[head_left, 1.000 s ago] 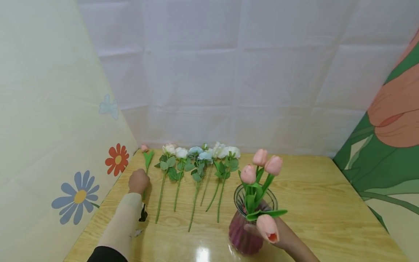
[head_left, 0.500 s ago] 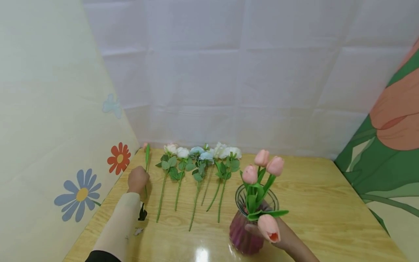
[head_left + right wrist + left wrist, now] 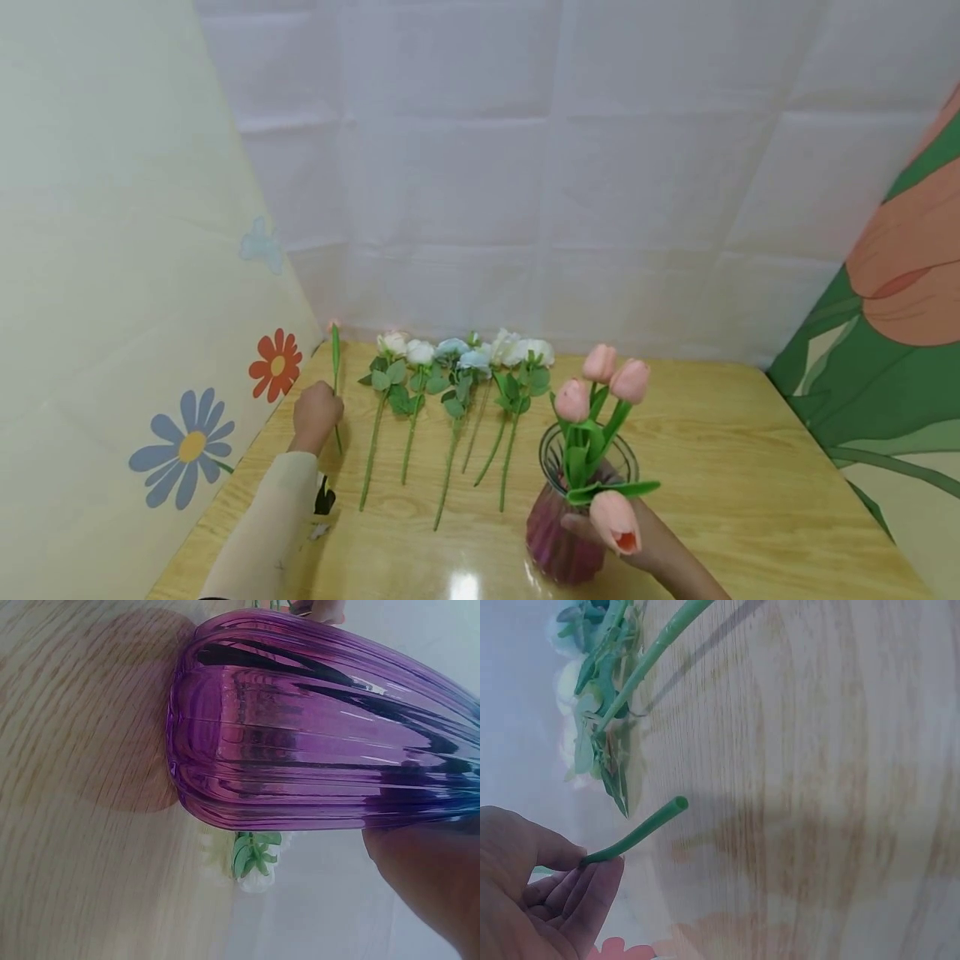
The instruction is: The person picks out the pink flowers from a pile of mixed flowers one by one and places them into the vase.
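Observation:
At the table's left side my left hand [image 3: 318, 412] pinches the green stem of a pink tulip [image 3: 335, 354]. In the left wrist view, thumb and fingertips hold that stem [image 3: 641, 831], its cut end raised off the wood. My right hand [image 3: 611, 517] grips a ribbed purple glass vase [image 3: 562, 533] that stands upright on the table. Several pink tulips [image 3: 598, 400] stand in the vase, one drooping over its rim toward me. The right wrist view shows dark stems inside the purple glass [image 3: 285, 735], with my right thumb side [image 3: 420, 870] against its wall.
A row of several artificial flowers lies between the hands: white blooms [image 3: 517, 348], blue blooms [image 3: 463, 354] and a pale pink one [image 3: 392, 342], stems toward me. A white cloth [image 3: 450, 167] hangs behind the wooden table [image 3: 712, 467]. Printed panels flank both sides.
My left hand has lifted the tulip slightly and turned it, so its leaf now stands narrow and upright. My right hand and the vase have stayed in place.

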Available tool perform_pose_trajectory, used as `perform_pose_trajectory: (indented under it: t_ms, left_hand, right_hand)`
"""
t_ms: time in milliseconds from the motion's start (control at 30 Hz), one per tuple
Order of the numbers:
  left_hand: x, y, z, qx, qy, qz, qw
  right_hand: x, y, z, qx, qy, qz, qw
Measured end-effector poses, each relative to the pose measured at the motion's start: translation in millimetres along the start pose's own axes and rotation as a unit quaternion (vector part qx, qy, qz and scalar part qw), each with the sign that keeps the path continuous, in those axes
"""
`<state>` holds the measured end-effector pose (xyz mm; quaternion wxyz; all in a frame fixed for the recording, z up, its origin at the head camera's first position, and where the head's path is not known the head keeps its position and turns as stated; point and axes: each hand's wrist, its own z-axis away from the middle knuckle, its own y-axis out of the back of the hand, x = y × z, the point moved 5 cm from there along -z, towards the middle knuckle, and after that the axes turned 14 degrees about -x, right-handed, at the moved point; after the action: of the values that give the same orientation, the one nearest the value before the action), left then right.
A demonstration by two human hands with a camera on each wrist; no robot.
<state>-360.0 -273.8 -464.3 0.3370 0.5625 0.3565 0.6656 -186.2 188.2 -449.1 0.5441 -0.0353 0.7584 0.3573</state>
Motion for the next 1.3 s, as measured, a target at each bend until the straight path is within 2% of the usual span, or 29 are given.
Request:
perform_pose_trajectory:
  t_ms: [167, 267, 467, 633, 967, 1100, 1300]
  left_hand:
    - [-0.2, 2.3, 2.4, 0.015, -0.013, 0.013, 0.9997]
    - [-1.1, 3.4, 4.8, 0.016, -0.008, 0.023, 0.9996]
    - [-0.8, 3.7, 8.7, 0.005, 0.004, 0.034, 0.9994]
    - [1.6, 5.4, 12.0, 0.014, 0.008, 0.020, 0.9997]
    - [5.7, 10.7, 18.2, 0.023, 0.009, 0.017, 0.9995]
    - [8.6, 12.9, 18.9, 0.022, 0.010, 0.022, 0.9995]
    - [15.0, 15.8, 23.3, 0.025, -0.001, 0.024, 0.9994]
  right_hand:
    - [0, 2, -1.7, 0.004, -0.011, 0.002, 0.9999]
    - [0, 1, -2.2, 0.001, -0.009, -0.003, 1.0000]
    - [1, 0, -2.5, 0.010, 0.007, 0.010, 0.9999]
    - [-1, -2, -3.1, 0.017, 0.030, 0.019, 0.9992]
    - [3, -4, -2.2, 0.010, 0.002, -0.019, 0.9998]
    - [2, -4, -2.3, 0.015, 0.015, -0.009, 0.9997]
    - [0, -4, -2.1, 0.013, 0.063, 0.000, 0.9979]
